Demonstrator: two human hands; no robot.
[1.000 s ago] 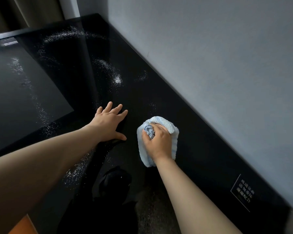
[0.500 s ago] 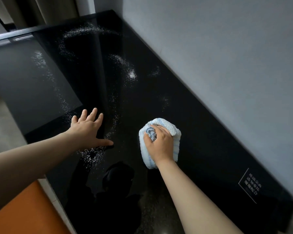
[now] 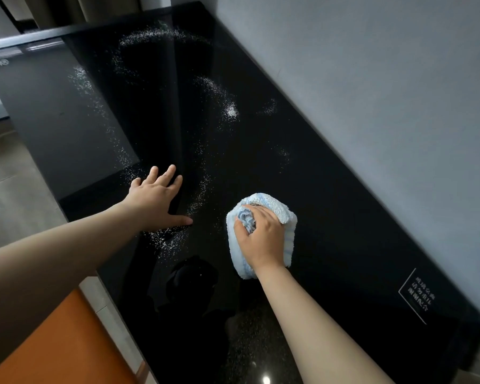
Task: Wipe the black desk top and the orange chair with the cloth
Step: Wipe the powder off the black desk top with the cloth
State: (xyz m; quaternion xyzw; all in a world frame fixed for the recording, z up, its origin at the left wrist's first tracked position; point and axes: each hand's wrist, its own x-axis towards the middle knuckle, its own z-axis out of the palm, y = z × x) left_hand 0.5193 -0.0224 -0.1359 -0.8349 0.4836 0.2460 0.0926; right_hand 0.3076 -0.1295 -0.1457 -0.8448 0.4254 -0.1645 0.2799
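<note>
Clenches the right grip (image 3: 261, 239) round the bunched pale-blue cloth (image 3: 270, 202), fingers curled into its folds, and presses it down on the black tabletop (image 3: 344, 217), about mid-length and a little to the right. Lays the left grip (image 3: 155, 198) released and flat, fingers spread, on the tabletop left of the cloth, apparently as a brace.

Judging by the white grains (image 3: 230, 110), far from finished: a dense patch beyond the cloth, a thin arc curving between the two grips, a scatter just near of the left thumb, and fainter trails toward the far and left edges. Looks cleaner to the right of the cloth, toward the printed label (image 3: 417, 296) beside the grey wall (image 3: 372, 92).

To do this step well:
- Flatten more of the cloth under the palm for broader contact, a tight bunch being likely to skate over grains.
- Sweep in overlapping strokes from the far edge toward the near one, gathering the grains into a single heap instead of spreading them.
- Avoid flicking them off the near-left edge onto the orange chair (image 3: 53, 342), just below there and due its own wipe.
- Lift the left grip before wiping beneath it, to leave no covered patch.
- Press lightly and evenly, such glossy black being likely to show every streak.
- Refold to a fresh face once loaded.
</note>
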